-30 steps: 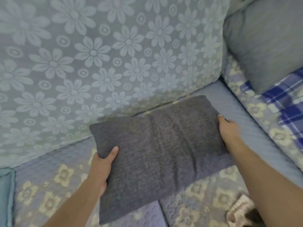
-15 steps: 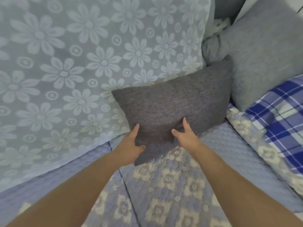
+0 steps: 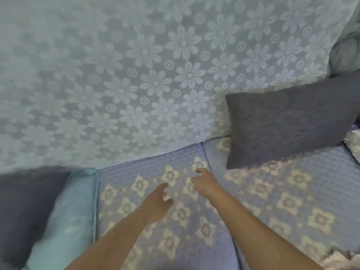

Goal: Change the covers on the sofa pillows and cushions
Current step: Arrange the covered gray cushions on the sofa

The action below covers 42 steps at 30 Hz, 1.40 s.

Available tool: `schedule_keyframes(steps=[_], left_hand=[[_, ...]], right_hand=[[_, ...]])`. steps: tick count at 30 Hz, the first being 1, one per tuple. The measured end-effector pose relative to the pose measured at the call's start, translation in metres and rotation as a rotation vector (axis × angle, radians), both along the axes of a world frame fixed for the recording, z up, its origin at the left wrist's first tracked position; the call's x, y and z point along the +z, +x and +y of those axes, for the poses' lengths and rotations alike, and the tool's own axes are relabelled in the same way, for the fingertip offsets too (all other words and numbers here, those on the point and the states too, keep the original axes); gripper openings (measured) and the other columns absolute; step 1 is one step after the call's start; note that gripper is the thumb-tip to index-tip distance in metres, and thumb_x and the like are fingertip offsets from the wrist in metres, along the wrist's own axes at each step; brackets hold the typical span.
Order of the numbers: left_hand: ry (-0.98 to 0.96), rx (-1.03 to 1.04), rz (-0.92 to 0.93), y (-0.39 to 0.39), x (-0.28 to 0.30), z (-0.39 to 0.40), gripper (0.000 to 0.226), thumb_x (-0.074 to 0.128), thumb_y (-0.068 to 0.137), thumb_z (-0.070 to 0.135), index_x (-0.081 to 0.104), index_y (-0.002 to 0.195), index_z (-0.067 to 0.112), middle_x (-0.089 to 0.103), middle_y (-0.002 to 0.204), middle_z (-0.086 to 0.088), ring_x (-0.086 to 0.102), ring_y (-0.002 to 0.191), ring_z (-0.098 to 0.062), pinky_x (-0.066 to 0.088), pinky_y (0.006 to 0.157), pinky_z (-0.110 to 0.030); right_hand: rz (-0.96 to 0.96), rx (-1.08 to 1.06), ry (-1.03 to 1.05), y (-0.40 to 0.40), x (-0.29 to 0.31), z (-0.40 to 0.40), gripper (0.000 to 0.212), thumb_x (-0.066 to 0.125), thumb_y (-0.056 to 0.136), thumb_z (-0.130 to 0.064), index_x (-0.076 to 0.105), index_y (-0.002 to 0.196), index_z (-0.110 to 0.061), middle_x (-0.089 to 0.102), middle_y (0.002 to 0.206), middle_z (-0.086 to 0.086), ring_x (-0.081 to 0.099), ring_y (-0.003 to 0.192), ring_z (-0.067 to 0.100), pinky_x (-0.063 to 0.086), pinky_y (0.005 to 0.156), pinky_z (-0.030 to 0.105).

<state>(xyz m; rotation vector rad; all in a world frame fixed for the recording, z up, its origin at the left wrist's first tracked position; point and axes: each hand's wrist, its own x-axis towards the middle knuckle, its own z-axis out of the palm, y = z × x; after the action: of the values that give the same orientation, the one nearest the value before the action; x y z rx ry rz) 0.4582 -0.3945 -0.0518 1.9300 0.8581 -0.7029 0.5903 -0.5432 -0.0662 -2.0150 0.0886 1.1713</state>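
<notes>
Grey pillow now propped against the floral backrest, up and right of the right hand, well apart; released half a second ago. Left hand and right both empty, fingers loosely spread above the quilted seat. Probably done with this pillow; turning left toward another dark cushion.

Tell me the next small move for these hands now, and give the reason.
Probably swing both hands left to the dark grey pillow at the sofa's left end. The left hand and right hand hang empty over the quilted seat cover, while the grey pillow on the right stands propped against the floral backrest cover, apparently placed.
</notes>
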Motion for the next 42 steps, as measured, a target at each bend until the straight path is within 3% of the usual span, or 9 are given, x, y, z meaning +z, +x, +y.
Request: schedule_keyframes(steps=[9, 12, 15, 21, 29, 33, 36, 38, 42], left_hand=[[-0.018, 0.819, -0.1, -0.313, 0.119, 0.212, 0.027, 0.067, 0.086, 0.024, 0.061, 0.112, 0.023, 0.062, 0.099, -0.008, 0.057, 0.081, -0.022, 0.045, 0.073, -0.032], [-0.078, 1.22, -0.115, -0.435, 0.127, 0.291, 0.009, 0.057, 0.099, 0.015, 0.059, 0.108, 0.014, 0.063, 0.109, -0.017, 0.063, 0.086, -0.028, 0.049, 0.082, -0.038], [-0.22, 1.445, -0.183, -0.49, 0.115, 0.335, 0.01, 0.055, 0.102, 0.017, 0.06, 0.108, 0.01, 0.063, 0.123, -0.018, 0.066, 0.101, -0.034, 0.05, 0.097, -0.046], [-0.44, 1.571, -0.297, -0.518, 0.089, 0.391, 0.028, 0.057, 0.102, 0.019, 0.056, 0.127, 0.006, 0.062, 0.127, -0.02, 0.066, 0.108, -0.038, 0.051, 0.1, -0.048], [-0.656, 1.848, -0.623, -0.473, 0.084, 0.419, 0.085, 0.05, 0.095, 0.067, 0.006, 0.16, 0.035, 0.038, 0.145, -0.018, 0.051, 0.132, -0.041, 0.043, 0.106, -0.064], [-0.384, 2.089, -0.784, -0.447, 0.077, 0.413, 0.066, 0.035, 0.092, 0.066, 0.043, 0.149, 0.034, 0.051, 0.145, -0.002, 0.059, 0.122, -0.028, 0.047, 0.105, -0.055], [-0.311, 2.002, -0.604, -0.421, 0.061, 0.371, 0.064, 0.034, 0.097, 0.052, 0.041, 0.151, 0.02, 0.055, 0.127, -0.001, 0.056, 0.117, -0.028, 0.039, 0.106, -0.04], [-0.103, 1.666, -0.348, -0.392, 0.047, 0.324, 0.052, 0.037, 0.104, 0.032, 0.042, 0.149, 0.006, 0.054, 0.106, -0.007, 0.049, 0.102, -0.025, 0.037, 0.09, -0.036], [0.076, 0.772, -0.089, -0.318, 0.018, 0.216, 0.049, 0.059, 0.088, 0.027, 0.058, 0.135, 0.011, 0.062, 0.123, -0.014, 0.058, 0.087, -0.026, 0.046, 0.077, -0.032]], right_hand=[[0.257, 0.095, 0.18, -0.25, 0.081, 0.218, 0.03, 0.054, 0.095, -0.007, 0.052, 0.123, -0.015, 0.064, 0.109, 0.012, 0.067, 0.077, 0.025, 0.051, 0.07, 0.032], [0.272, 0.103, 0.131, -0.327, 0.078, 0.291, 0.021, 0.053, 0.093, -0.007, 0.055, 0.113, -0.014, 0.06, 0.085, 0.006, 0.059, 0.066, 0.019, 0.047, 0.062, 0.028], [0.367, 0.149, 0.072, -0.371, 0.071, 0.326, 0.032, 0.058, 0.095, -0.023, 0.051, 0.125, -0.015, 0.057, 0.102, 0.004, 0.061, 0.083, 0.019, 0.054, 0.068, 0.032], [0.609, -0.303, 0.124, -0.433, 0.058, 0.409, 0.049, 0.065, 0.095, -0.04, 0.049, 0.133, -0.013, 0.052, 0.133, 0.01, 0.057, 0.111, 0.03, 0.055, 0.075, 0.04], [0.231, -0.238, 0.708, -0.376, 0.174, 0.433, 0.025, 0.052, 0.103, -0.016, 0.063, 0.125, -0.009, 0.071, 0.12, 0.007, 0.07, 0.107, 0.023, 0.057, 0.088, 0.039], [0.057, -0.595, 0.707, -0.301, 0.196, 0.305, 0.021, 0.05, 0.099, -0.006, 0.067, 0.112, -0.004, 0.075, 0.106, 0.01, 0.073, 0.09, 0.022, 0.06, 0.072, 0.033], [-0.072, -0.574, 0.312, -0.246, 0.181, 0.173, 0.014, 0.051, 0.099, -0.002, 0.064, 0.104, 0.001, 0.068, 0.118, 0.023, 0.072, 0.081, 0.024, 0.06, 0.062, 0.032], [-0.174, -0.438, -0.109, -0.218, 0.157, 0.1, 0.016, 0.05, 0.096, 0.009, 0.061, 0.108, 0.005, 0.062, 0.119, 0.029, 0.065, 0.076, 0.029, 0.052, 0.058, 0.033], [-0.173, -0.148, -0.506, -0.183, 0.099, 0.019, 0.052, 0.052, 0.093, 0.007, 0.045, 0.144, -0.003, 0.052, 0.131, 0.022, 0.056, 0.106, 0.037, 0.048, 0.083, 0.045]])
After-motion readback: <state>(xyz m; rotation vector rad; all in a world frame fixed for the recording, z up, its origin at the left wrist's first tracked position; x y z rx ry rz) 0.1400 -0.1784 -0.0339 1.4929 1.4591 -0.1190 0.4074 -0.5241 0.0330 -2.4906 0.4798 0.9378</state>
